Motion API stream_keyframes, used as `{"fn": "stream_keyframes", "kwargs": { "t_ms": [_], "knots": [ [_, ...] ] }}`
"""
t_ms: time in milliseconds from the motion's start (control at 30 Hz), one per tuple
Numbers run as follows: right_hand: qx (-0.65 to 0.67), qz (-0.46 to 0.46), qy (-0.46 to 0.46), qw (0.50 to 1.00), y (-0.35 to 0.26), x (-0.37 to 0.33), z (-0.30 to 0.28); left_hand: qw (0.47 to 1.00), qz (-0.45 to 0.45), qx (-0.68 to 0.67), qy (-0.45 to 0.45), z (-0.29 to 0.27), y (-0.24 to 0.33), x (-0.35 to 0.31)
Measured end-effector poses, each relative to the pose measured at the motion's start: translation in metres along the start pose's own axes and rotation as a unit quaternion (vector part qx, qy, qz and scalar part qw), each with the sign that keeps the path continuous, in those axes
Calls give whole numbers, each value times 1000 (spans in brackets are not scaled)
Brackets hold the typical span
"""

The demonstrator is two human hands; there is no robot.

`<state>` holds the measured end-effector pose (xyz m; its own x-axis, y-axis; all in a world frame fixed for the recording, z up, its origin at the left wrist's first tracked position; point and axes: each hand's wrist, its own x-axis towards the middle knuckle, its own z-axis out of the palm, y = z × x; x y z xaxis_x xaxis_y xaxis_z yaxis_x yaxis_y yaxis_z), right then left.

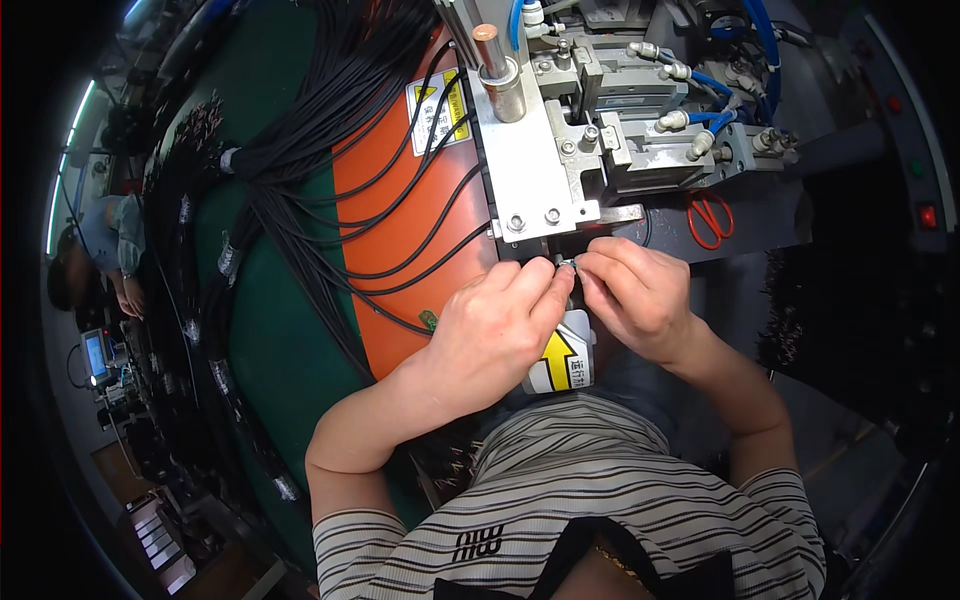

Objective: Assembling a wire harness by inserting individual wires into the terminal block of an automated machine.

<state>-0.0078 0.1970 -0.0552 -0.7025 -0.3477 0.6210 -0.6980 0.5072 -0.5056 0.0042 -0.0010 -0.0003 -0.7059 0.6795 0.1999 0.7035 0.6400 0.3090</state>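
Observation:
Fingertips nearly touching, both hands are at the near end of a metal machine fixture. My left hand is closed in a pinch, and a small pale piece shows at its fingertips. From the other side my right hand pinches at the same spot; its fingers hide most of what is there. Just below the fingertips is a white label with a yellow arrow. Several black cables run across the orange surface to the fixture's left side.
Red-handled scissors lie right of the fixture, below air cylinders with blue hoses. A thick black cable bundle crosses the green mat. A lit red button is at far right. Another person works at far left.

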Motion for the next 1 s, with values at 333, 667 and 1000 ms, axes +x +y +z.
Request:
{"fn": "stream_keyframes", "kwargs": {
  "t_ms": [333,667,1000],
  "knots": [
    [-42,91,-158,982,-9,16,-16,1000,-7,16,-12,-1,3,2],
    [44,57,-31,997,-4,9,-5,1000,4,12,-7,0,1,0],
    [110,187,-116,969,-4,12,-12,999,-23,-18,22,4,-7,-3]
  ]
}}
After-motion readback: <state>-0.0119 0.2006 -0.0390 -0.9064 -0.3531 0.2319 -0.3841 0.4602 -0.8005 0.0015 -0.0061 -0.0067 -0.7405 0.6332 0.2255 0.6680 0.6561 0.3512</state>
